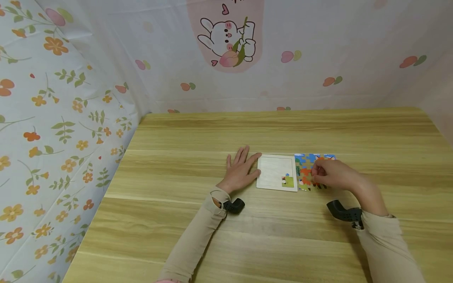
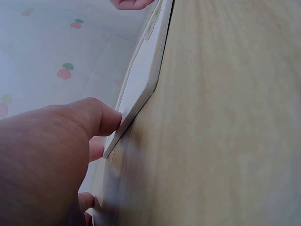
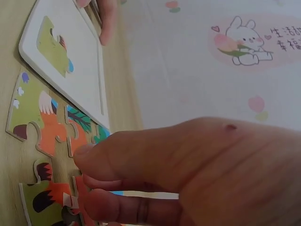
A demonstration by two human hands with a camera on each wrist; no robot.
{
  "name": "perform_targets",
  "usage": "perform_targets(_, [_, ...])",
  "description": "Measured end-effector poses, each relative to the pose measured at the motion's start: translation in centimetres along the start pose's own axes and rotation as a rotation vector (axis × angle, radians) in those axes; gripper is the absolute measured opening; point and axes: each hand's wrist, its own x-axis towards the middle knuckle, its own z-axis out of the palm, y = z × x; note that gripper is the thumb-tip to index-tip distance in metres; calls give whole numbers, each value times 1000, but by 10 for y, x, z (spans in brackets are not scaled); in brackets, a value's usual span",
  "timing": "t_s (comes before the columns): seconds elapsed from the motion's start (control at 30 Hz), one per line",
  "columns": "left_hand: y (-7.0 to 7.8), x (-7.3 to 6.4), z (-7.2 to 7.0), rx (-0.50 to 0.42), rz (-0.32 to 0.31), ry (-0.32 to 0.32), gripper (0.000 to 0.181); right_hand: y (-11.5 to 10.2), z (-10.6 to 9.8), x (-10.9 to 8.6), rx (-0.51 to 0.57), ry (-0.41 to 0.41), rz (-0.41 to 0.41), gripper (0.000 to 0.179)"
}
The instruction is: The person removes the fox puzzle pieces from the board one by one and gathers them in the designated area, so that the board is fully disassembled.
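My left hand (image 1: 240, 175) lies spread on the table at the left edge of a shallow white puzzle tray (image 1: 270, 171). Its thumb and index fingertip touch that edge, as the left wrist view shows from low down. A green puzzle piece (image 1: 288, 181) with a blue knob sits in the tray's lower right corner. To the tray's right, my right hand (image 1: 336, 175) is over loose puzzle pieces (image 3: 35, 113), thumb and fingers bent down among them. In the right wrist view the thumb tip stands above the other fingertips; I cannot tell whether a piece is pinched there.
The pieces, with orange, green and blue picture parts, lie close together against the tray's right side; the right hand covers several. Wood-grain table (image 1: 276, 232) surrounds them. A printed cloth (image 1: 301, 78) hangs behind, and a floral one (image 1: 63, 157) on the left. Both wrists wear black camera mounts (image 1: 233, 206).
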Motion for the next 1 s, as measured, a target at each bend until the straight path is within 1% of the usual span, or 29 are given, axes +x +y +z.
perform_targets(0.23, [2, 0, -2, 5, -1, -5, 54, -3, 0, -2, 5, 20, -17, 9])
perform_targets(0.47, [1, 1, -1, 8, -2, 0, 54, -13, 0, 0, -24, 97, -65, 6])
perform_targets(0.8, [1, 1, -1, 2, -7, 0, 54, -27, 15, 13, -9, 165, -123, 8])
perform_targets(1.0, [0, 1, 0, 6, -9, 1, 54, -33, 24, 20, 4, 157, -174, 8])
